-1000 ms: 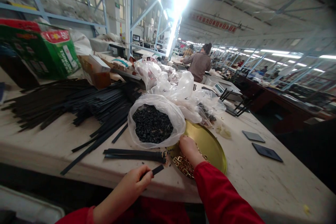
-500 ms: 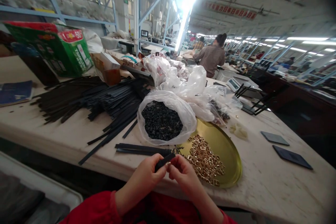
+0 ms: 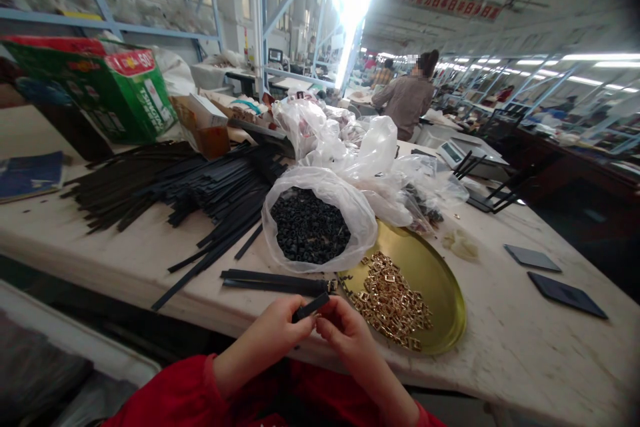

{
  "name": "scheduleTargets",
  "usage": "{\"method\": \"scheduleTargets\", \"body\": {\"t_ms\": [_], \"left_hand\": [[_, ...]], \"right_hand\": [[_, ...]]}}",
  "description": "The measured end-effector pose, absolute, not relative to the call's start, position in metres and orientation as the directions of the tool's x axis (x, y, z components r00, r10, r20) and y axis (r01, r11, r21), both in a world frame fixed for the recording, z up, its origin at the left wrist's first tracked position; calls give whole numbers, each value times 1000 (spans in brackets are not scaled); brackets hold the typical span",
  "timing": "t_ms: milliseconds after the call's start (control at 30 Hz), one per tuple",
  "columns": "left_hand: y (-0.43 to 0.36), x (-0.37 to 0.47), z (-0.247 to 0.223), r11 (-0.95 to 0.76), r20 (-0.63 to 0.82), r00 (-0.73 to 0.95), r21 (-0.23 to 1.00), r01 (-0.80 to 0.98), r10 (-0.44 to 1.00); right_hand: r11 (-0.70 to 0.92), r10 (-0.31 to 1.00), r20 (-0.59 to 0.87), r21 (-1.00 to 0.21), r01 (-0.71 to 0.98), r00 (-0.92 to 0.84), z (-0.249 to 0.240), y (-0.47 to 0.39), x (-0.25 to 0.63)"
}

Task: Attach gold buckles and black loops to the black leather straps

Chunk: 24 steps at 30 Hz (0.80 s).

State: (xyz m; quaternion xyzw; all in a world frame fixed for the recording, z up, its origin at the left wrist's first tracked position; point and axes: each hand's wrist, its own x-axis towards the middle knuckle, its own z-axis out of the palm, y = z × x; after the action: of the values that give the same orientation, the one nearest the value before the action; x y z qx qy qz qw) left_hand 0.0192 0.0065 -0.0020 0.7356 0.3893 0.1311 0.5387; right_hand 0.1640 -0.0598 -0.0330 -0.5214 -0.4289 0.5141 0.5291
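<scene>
My left hand (image 3: 283, 322) is closed on a black strap (image 3: 312, 307), pinching it between thumb and fingers. My right hand (image 3: 341, 324) is closed at the strap's other end, where a small gold-coloured glint shows; the fingers hide most of it. Just beyond my hands lie finished-looking black straps (image 3: 275, 282) with a gold buckle (image 3: 332, 286) at their right end. To the right, a round gold tray (image 3: 445, 307) holds a heap of gold buckles (image 3: 390, 300). Behind the straps stands an open plastic bag (image 3: 367, 213) full of small black loops (image 3: 310, 227).
Piles of black straps (image 3: 215, 187) spread over the table's left side. Behind are a green box (image 3: 125, 100), a cardboard box (image 3: 200, 127) and clear plastic bags (image 3: 370, 147). Two dark flat plates (image 3: 567, 293) lie at right. A person (image 3: 407, 100) stands farther back.
The view has shifted slightly. Both hands stay together at the strap, with only a small change in the fingers and the strap's angle.
</scene>
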Motion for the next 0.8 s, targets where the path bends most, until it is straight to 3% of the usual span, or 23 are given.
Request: {"method": "scheduleTargets", "body": {"t_ms": [133,267,367,500,800], "left_hand": [[8,10,-1,-132,-214,715,909,396,666],[8,-2,6,-266,-170,699,842,469,694],[1,-6,10,-353,-153,722,793,497,674],[-9,-5,11,-406,-133,724,753,518,677],[-16,-7,-1,-436,-134,763,753,493,632]], "right_hand": [[-123,966,-187,-940,-319,178,-33,-59,166],[-147,882,-401,-734,-664,248,-29,-62,161],[-163,848,-490,-604,-780,202,-24,-66,150],[-191,852,-501,-568,-801,153,-25,-73,136],[-220,875,-426,-773,-595,230,-36,-84,130]]}}
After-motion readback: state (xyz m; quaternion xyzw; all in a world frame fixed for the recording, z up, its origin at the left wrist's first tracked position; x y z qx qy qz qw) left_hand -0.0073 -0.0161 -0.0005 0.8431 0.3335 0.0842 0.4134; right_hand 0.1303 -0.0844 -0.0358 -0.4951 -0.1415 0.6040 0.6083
